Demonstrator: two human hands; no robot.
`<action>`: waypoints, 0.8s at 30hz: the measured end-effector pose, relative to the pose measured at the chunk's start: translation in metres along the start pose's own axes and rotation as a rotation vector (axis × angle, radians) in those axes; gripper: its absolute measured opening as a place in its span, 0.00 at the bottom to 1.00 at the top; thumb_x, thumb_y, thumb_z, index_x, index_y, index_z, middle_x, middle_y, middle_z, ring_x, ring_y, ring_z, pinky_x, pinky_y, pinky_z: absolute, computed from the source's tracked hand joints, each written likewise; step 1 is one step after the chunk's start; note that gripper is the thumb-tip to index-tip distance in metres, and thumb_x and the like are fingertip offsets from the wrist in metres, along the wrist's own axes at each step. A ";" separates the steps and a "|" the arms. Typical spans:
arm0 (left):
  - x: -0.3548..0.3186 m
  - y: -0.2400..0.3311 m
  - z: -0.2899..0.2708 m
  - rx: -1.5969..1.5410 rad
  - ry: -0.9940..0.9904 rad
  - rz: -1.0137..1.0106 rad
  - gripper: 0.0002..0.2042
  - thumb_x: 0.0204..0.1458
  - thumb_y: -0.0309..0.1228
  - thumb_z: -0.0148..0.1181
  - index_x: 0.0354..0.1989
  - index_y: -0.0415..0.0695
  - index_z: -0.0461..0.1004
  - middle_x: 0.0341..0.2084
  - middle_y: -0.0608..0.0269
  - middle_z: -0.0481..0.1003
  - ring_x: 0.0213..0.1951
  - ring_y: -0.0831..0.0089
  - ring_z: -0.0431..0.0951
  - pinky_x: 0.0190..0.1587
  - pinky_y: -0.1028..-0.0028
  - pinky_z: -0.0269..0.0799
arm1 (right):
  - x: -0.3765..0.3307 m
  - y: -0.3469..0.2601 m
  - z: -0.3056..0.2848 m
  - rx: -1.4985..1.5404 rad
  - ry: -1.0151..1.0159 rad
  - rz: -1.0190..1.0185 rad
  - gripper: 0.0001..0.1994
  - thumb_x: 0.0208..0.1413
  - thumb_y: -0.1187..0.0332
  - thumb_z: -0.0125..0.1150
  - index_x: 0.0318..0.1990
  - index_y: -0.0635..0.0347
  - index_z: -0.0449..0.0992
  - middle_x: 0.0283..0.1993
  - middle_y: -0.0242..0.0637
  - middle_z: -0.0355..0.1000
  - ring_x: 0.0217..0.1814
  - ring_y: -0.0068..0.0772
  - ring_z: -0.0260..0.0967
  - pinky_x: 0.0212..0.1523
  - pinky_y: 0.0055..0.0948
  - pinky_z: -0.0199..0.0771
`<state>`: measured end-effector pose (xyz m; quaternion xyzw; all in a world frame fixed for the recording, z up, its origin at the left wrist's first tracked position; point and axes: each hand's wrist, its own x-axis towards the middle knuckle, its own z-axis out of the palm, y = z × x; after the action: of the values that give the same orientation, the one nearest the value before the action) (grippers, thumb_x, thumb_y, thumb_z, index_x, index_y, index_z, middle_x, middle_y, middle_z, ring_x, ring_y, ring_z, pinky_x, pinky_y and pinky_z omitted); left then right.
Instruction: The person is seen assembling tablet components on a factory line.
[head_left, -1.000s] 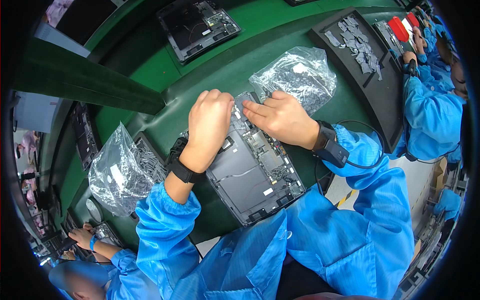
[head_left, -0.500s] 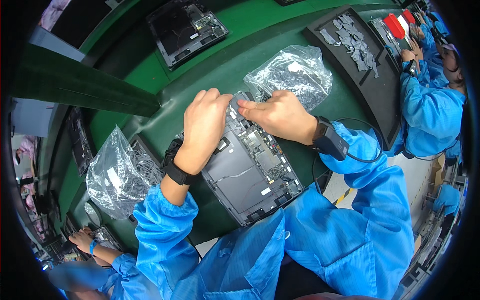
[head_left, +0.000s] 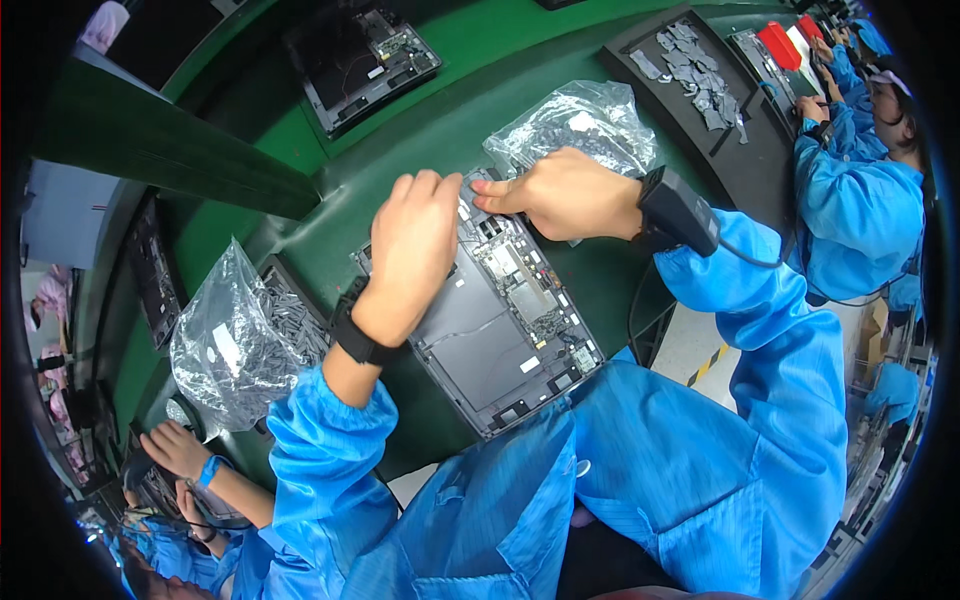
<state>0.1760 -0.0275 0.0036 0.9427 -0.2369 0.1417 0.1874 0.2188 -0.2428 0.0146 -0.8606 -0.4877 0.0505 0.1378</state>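
An opened laptop base [head_left: 470, 350], grey with a bare circuit board [head_left: 527, 295] along its right half, lies aslant in front of me. Over its far left part is my left hand [head_left: 415, 245], fingers curled, their tips hidden from view. From the right comes my right hand [head_left: 575, 195], closed, with thumb and fingertips together on the far edge of the base. At those fingertips is a small grey part [head_left: 480, 182], mostly covered. Just beyond the right hand sits a clear plastic bag [head_left: 590, 125] of small dark pieces.
Left of the base is another clear bag [head_left: 235, 350] of dark strips. A second opened laptop base [head_left: 365, 70] lies on the far green shelf. A black tray [head_left: 690, 95] holds grey pieces. Co-workers in blue are at right [head_left: 855, 200] and lower left [head_left: 240, 500].
My right hand has turned, its wrist rising and swinging right, while its fingertips stay at the far edge. The left hand stays nearly in place. The lower-left co-worker's hands have shifted.
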 end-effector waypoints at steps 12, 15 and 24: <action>-0.027 -0.004 -0.031 -0.020 -0.057 -0.016 0.05 0.44 0.23 0.63 0.29 0.40 0.74 0.34 0.58 0.71 0.42 0.58 0.70 0.45 0.63 0.68 | -0.006 -0.015 0.008 -0.217 0.173 -0.064 0.23 0.43 0.74 0.59 0.52 0.56 0.77 0.58 0.33 0.73 0.27 0.36 0.75 0.29 0.31 0.73; -0.039 0.002 -0.036 0.020 -0.088 -0.026 0.05 0.43 0.24 0.64 0.28 0.40 0.74 0.34 0.58 0.71 0.42 0.58 0.70 0.45 0.62 0.68 | -0.006 -0.033 0.001 -0.266 0.076 -0.025 0.21 0.45 0.73 0.58 0.51 0.62 0.76 0.57 0.38 0.73 0.30 0.39 0.77 0.32 0.34 0.76; -0.093 0.029 -0.034 -0.081 -0.054 -0.263 0.24 0.49 0.20 0.60 0.57 0.39 0.66 0.59 0.46 0.62 0.63 0.50 0.62 0.64 0.57 0.59 | -0.011 -0.034 0.013 -0.121 0.015 0.104 0.24 0.46 0.76 0.56 0.56 0.62 0.72 0.63 0.45 0.67 0.32 0.42 0.77 0.32 0.39 0.77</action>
<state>0.0769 0.0001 0.0090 0.9607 -0.1217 0.0809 0.2360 0.1821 -0.2334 0.0116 -0.8920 -0.4433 0.0214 0.0862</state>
